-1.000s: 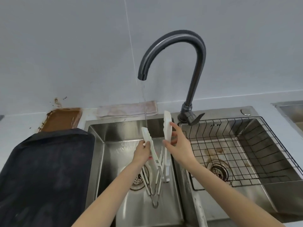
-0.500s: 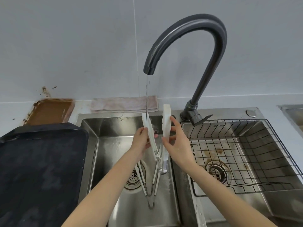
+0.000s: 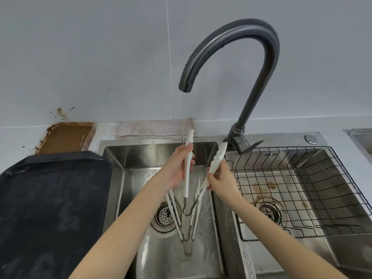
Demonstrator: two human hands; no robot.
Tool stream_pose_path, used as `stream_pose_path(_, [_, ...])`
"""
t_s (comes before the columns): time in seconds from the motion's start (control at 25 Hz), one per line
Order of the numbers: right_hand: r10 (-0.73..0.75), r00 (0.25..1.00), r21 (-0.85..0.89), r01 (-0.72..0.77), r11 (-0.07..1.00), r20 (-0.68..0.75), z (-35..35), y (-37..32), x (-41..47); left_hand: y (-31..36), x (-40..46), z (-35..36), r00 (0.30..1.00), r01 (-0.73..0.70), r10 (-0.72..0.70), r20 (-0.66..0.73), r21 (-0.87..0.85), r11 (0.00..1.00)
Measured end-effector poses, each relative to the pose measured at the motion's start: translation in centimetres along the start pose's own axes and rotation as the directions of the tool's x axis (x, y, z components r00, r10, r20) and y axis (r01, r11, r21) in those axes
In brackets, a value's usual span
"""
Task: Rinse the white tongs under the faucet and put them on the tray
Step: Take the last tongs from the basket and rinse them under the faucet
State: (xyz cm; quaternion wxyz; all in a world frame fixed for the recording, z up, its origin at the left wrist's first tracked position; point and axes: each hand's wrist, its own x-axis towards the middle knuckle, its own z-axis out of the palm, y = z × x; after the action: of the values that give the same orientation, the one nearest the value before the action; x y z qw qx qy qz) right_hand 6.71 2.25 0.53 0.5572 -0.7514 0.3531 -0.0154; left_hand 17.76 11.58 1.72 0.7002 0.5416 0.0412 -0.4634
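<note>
Head view: white plastic tongs (image 3: 189, 168) over left steel sink basin (image 3: 141, 156), splayed, tips at 12 o'clock. Left hand (image 3: 177, 170) grips left arm under stream from dark gooseneck faucet (image 3: 231, 49); right hand (image 3: 221, 182) pinches right arm. Black flat tray (image 3: 50, 198) at 9 o'clock, left hand nearer.

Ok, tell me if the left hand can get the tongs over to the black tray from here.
Probably yes. The left hand holds one arm of the white tongs, and the black tray lies just left of the sink, nothing between them.
</note>
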Motion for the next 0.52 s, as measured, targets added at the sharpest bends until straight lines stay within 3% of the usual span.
stream_pose_path(0.12, [0.121,0.985,0.143,-0.137,0.98,0.121,0.7,-0.8,0.8,0.9,-0.2,0.6,0.996,-0.04,0.047,-0.071,0.1,0.994])
stream_pose_path(0.28, [0.148,0.972,0.188,-0.182,0.965,0.181,2.1,-1.2,1.0,1.3,-0.4,0.6,0.982,-0.073,0.09,-0.165,0.111,0.991])
stream_pose_path(0.36, [0.173,0.967,0.224,-0.214,0.951,0.189,2.4,-0.8,1.1,1.3,-0.5,0.5,0.99,-0.084,0.089,-0.114,0.048,0.995])
stream_pose_path(0.52, [0.201,0.949,0.266,-0.265,0.927,0.243,2.5,-0.2,1.2,2.0,-1.1,0.5,0.989,-0.023,0.052,0.142,-0.198,0.98])
